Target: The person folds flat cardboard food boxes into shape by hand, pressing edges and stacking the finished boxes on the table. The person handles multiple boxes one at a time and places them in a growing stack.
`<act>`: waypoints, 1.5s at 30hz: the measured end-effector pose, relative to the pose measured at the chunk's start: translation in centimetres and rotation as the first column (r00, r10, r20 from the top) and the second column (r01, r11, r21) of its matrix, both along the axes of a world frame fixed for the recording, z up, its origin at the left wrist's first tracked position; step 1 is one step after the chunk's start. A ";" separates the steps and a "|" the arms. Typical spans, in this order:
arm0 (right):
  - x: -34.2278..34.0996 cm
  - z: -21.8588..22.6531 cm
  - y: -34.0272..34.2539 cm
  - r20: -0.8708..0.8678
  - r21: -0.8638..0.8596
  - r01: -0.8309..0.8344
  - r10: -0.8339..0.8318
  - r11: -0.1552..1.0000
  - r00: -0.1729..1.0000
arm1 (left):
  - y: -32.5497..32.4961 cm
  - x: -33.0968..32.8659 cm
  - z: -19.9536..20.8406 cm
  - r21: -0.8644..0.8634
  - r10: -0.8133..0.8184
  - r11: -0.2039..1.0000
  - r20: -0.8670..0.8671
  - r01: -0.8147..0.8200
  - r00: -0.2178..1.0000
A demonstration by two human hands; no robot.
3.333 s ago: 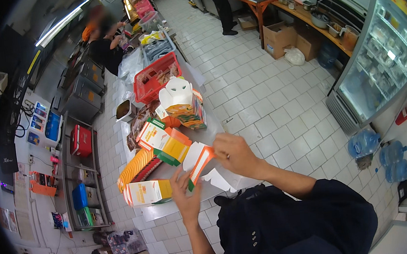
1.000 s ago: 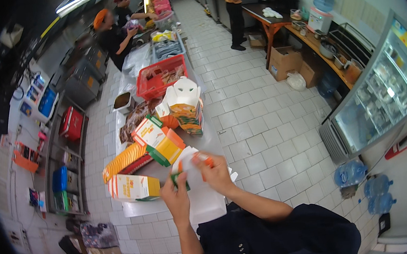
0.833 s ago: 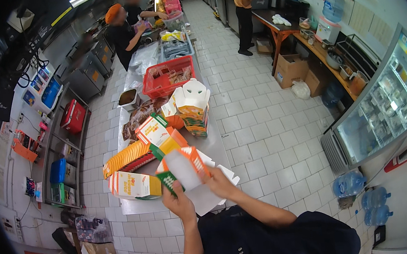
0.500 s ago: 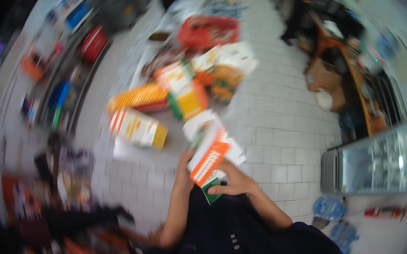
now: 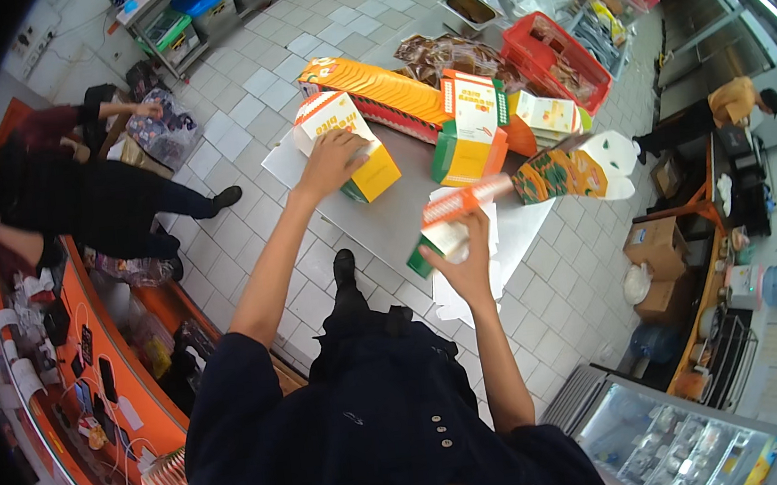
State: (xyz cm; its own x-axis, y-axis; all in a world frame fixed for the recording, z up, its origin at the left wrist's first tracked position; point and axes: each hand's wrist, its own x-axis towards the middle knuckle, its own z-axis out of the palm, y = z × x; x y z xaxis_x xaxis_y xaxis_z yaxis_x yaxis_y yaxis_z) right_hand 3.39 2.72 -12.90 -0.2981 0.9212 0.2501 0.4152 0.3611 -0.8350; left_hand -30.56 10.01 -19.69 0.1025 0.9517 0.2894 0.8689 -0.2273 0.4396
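Observation:
My right hand (image 5: pixel 468 258) grips a small folding carton (image 5: pixel 449 234) in orange, white and green, held tilted above the table's near edge. Its thumb lies along one side and the fingers along the other. My left hand (image 5: pixel 335 161) rests with spread fingers on a white and yellow carton (image 5: pixel 372 176) at the table's left. Between the hands, farther back, stands an upright white, yellow and green carton (image 5: pixel 469 125). Flat white card sheets (image 5: pixel 470 300) lie at the near edge, partly under my right hand.
A row of nested orange cartons (image 5: pixel 377 92) lies behind on the metal table (image 5: pixel 290 163). A patterned carton (image 5: pixel 570 171) stands right, near a red crate (image 5: pixel 549 60) holding packets. People work at left (image 5: pixel 90 193), far back and right. A glass-topped fridge (image 5: pixel 673 430) stands lower right.
The view has turned. My left hand has left the carton that both hands held and now lies on the white and yellow one. My right hand keeps the small carton.

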 end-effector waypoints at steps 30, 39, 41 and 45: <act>-7.7 -13.9 8.2 0.516 0.047 0.468 -0.423 0.882 0.745 | 5.0 -11.1 -6.3 -0.108 0.122 0.989 0.154 -0.106 0.981; 0.5 -17.8 6.7 0.780 -0.238 0.403 -0.074 0.883 0.622 | 3.1 -1.9 3.7 0.204 -0.018 0.979 0.023 0.013 1.000; 0.6 -17.0 6.8 0.802 -0.255 0.367 -0.016 0.895 0.596 | 2.6 0.8 5.0 0.217 -0.040 0.975 0.016 0.035 0.999; 0.0 -16.0 6.0 0.866 -0.207 0.317 0.023 0.926 0.499 | 1.1 5.9 6.9 0.299 -0.055 0.953 0.027 0.045 0.998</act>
State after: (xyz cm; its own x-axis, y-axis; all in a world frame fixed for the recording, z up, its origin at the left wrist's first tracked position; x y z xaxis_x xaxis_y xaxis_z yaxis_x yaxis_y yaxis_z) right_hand 3.38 8.70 -28.89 -0.0587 0.9404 -0.3349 0.9951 0.0283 -0.0950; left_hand -24.63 11.16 -12.83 0.1326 0.8152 0.5638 0.8385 -0.3956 0.3748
